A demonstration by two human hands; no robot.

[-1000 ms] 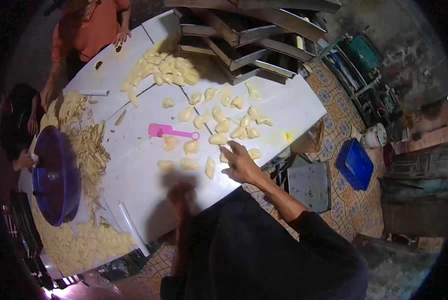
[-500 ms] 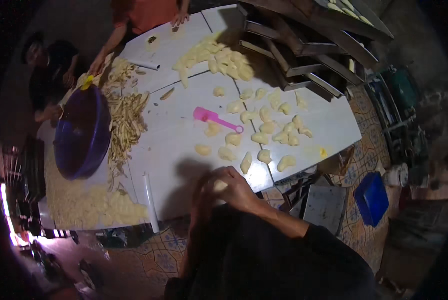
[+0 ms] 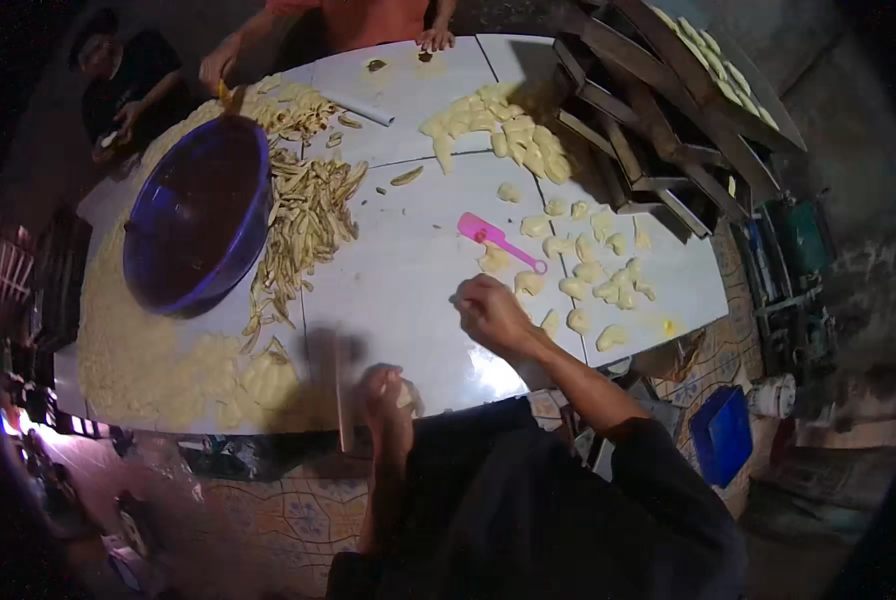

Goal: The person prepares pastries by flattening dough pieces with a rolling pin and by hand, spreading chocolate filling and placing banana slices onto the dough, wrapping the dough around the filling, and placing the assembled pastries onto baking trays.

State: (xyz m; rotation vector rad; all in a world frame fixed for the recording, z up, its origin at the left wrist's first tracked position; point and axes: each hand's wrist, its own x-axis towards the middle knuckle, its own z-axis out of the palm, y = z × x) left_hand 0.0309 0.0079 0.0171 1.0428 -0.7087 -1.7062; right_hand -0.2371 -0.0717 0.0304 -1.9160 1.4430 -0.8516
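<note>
My left hand [image 3: 389, 402] is closed around a pale lump of dough [image 3: 405, 397] at the table's near edge. To its right, my right hand [image 3: 494, 314] reaches over the table with its fingers curled down. It covers the spot where small dough pieces lay, so what it grips, if anything, is hidden. Just beyond this hand lie a dough piece [image 3: 530, 283] and a pink scoop [image 3: 498, 240] with a ringed handle. More dough pieces [image 3: 623, 285] are scattered to the right. A rod [image 3: 343, 390] lies left of my left hand, in shadow.
Brownish-yellow strips [image 3: 308, 205] are heaped beside a large purple basin [image 3: 258, 235] on the left. Flattened dough [image 3: 508, 130] lies at the back. Stacked trays [image 3: 658, 130] overhang the far right. Two people stand across the table; one wears an orange shirt [image 3: 378, 20].
My hands, together around the dough before, have separated. The right has gone forward and right over the dough pieces; the left keeps its lump near the edge. The whole view has shifted too.
</note>
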